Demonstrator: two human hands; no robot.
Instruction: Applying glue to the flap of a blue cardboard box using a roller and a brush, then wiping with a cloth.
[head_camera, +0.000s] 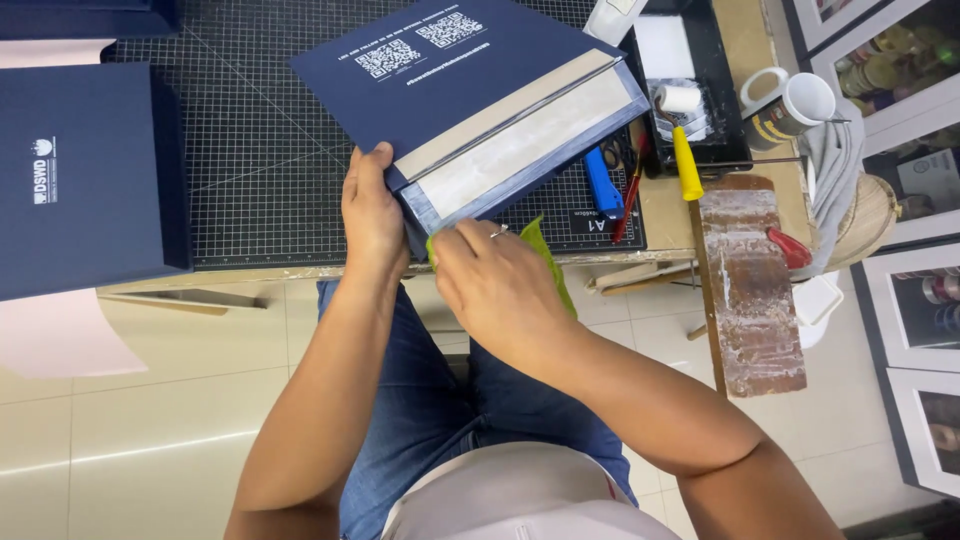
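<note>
1. Navy box cover (470, 75), tilted on the black grid cutting mat (260, 170), near corner overhanging the mat's front edge; pale uncovered board strip along its lower right side, white printed squares on top.
2. Second navy box (85, 170), left of the cover, well apart from it, resting on the mat's left part.
3. Glue-smeared wooden board (750, 290), right of the cover, past the mat's right edge, hanging over the table front.
4. Black tray (725, 100), just right of the cover, holding a small white paint roller with yellow handle (685, 160).
5. White mug (795, 100), right of the tray, farther from the cover.
6. Left hand (372, 215), clamped on the cover's near left corner: thumb on top of the navy face, fingers curled underneath, grip closed on the cover.
7. Right hand (495, 290), just below the cover's near edge, fingers bunched around a green cloth (550, 265), pressing it against the pale strip's lower end; ring on one finger; grip closed on the cloth.
8. Blue-handled tool (602, 185) and red-handled tool (630, 200), on the mat just under the cover's right corner, side by side.
</note>
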